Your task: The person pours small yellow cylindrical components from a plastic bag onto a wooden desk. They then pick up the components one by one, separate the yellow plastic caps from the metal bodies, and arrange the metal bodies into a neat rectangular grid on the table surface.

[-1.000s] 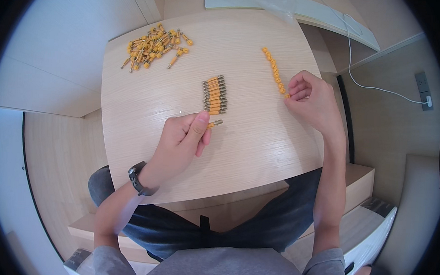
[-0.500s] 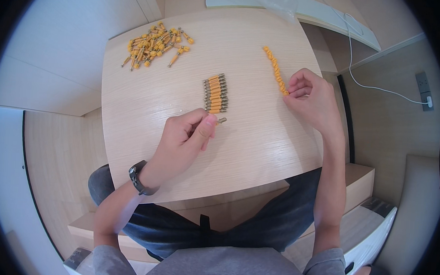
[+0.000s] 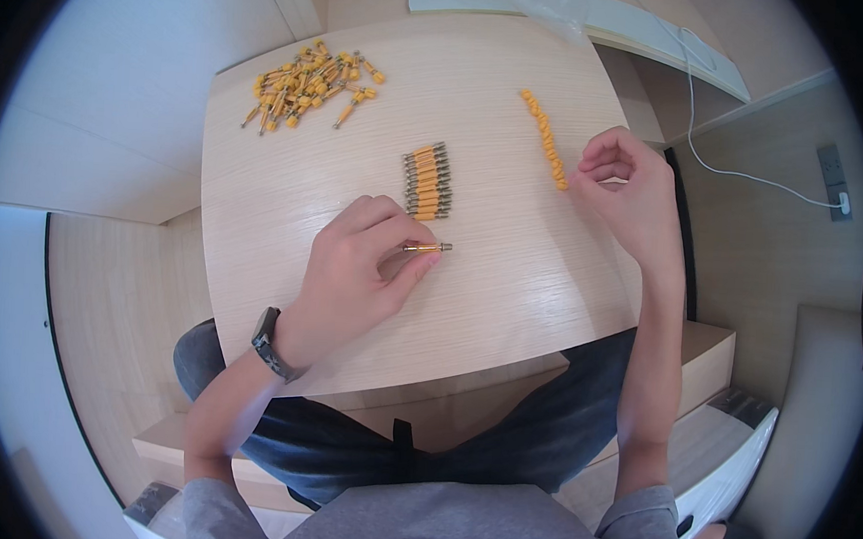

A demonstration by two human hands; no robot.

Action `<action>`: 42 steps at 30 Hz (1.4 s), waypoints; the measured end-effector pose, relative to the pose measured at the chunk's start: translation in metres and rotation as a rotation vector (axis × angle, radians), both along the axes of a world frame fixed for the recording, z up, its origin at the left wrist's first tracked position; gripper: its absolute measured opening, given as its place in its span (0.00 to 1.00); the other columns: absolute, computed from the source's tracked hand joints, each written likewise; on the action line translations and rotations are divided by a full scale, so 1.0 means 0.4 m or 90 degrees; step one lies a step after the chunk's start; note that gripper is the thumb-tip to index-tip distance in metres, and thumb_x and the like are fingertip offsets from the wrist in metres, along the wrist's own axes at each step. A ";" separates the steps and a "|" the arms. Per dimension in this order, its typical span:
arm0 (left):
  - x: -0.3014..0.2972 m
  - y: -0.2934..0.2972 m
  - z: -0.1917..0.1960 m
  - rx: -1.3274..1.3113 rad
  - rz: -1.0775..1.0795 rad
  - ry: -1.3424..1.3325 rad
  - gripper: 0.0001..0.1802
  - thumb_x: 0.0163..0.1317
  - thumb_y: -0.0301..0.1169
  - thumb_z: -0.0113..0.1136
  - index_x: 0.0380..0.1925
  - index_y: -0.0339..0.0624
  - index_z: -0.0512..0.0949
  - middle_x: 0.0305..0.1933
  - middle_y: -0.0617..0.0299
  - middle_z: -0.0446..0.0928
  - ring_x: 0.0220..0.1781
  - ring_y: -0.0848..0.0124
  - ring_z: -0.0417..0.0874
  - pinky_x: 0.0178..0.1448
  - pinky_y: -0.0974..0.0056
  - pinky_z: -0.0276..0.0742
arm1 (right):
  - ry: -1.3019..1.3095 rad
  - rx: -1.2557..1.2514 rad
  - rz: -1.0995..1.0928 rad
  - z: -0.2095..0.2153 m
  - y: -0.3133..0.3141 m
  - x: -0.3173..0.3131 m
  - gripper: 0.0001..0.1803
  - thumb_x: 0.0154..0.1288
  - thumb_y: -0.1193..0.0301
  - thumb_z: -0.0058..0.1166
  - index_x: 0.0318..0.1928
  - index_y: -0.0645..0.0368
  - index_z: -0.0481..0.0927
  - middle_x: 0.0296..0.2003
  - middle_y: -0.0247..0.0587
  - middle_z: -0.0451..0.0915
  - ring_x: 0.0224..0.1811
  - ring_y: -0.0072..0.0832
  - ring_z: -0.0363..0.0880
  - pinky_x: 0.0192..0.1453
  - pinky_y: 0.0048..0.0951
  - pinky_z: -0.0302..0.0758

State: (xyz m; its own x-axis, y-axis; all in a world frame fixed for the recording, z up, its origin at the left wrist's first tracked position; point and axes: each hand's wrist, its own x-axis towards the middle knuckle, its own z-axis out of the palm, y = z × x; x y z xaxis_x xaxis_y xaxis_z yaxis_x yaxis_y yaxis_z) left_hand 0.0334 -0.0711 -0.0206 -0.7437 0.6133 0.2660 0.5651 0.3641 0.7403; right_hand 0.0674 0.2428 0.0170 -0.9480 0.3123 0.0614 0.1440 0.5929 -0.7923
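Between the thumb and fingertips of my left hand [image 3: 364, 261] is a slim orange rod with metal ends [image 3: 430, 248], held level just above the table. Beyond it lies a neat row of similar orange rods [image 3: 428, 182], side by side, their metal ends showing. My right hand [image 3: 629, 187] is loosely curled with a gap between thumb and fingers, and I see nothing in it. It hovers beside the near end of a line of small yellow caps [image 3: 545, 139]. At the far left is a loose pile of orange rods with yellow caps [image 3: 310, 83].
The pale wood-grain table [image 3: 509, 274] has a white shelf board [image 3: 524, 3] behind it, with clear plastic film on top. A white cable [image 3: 720, 163] runs to a wall socket [image 3: 833, 178] at the right. A tall white panel [image 3: 139, 78] stands at the left.
My left hand has drawn slightly back from the row, and the rod in its fingers now lies level. My right hand has moved a little away from the line of yellow caps.
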 end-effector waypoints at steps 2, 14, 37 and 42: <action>0.000 0.002 -0.001 -0.014 0.009 0.020 0.07 0.62 0.27 0.79 0.38 0.42 0.89 0.40 0.61 0.83 0.42 0.65 0.84 0.45 0.62 0.82 | 0.033 -0.042 0.013 0.013 -0.021 0.004 0.08 0.62 0.82 0.69 0.39 0.62 0.84 0.34 0.34 0.87 0.38 0.19 0.89 0.45 0.24 0.87; -0.001 0.020 -0.012 -0.058 0.061 0.027 0.12 0.58 0.27 0.82 0.43 0.43 0.94 0.36 0.59 0.82 0.36 0.63 0.85 0.41 0.61 0.82 | 0.045 -0.028 0.331 -0.043 -0.205 0.056 0.07 0.67 0.76 0.71 0.44 0.61 0.90 0.36 0.42 0.85 0.34 0.36 0.87 0.41 0.34 0.85; -0.008 -0.004 0.022 -0.058 0.083 -0.040 0.04 0.65 0.20 0.73 0.39 0.36 0.91 0.35 0.53 0.83 0.33 0.57 0.87 0.40 0.58 0.84 | 0.182 0.066 0.253 -0.113 -0.257 0.045 0.04 0.66 0.77 0.72 0.40 0.62 0.90 0.35 0.42 0.84 0.31 0.40 0.87 0.38 0.36 0.86; -0.014 -0.005 0.028 -0.068 0.087 -0.051 0.04 0.65 0.20 0.74 0.39 0.36 0.91 0.36 0.53 0.83 0.31 0.60 0.88 0.38 0.59 0.85 | 0.189 0.070 0.252 -0.112 -0.257 0.041 0.04 0.65 0.77 0.72 0.39 0.62 0.90 0.35 0.42 0.84 0.32 0.40 0.87 0.38 0.36 0.86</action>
State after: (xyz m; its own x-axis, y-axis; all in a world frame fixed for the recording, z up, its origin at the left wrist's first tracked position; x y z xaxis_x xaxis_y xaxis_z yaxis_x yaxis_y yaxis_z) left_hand 0.0280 -0.0730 -0.0095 -0.8384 0.5264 0.1414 0.4457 0.5127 0.7338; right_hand 0.0839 0.1401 -0.0279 -0.9291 -0.0906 0.3585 -0.3304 0.6386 -0.6950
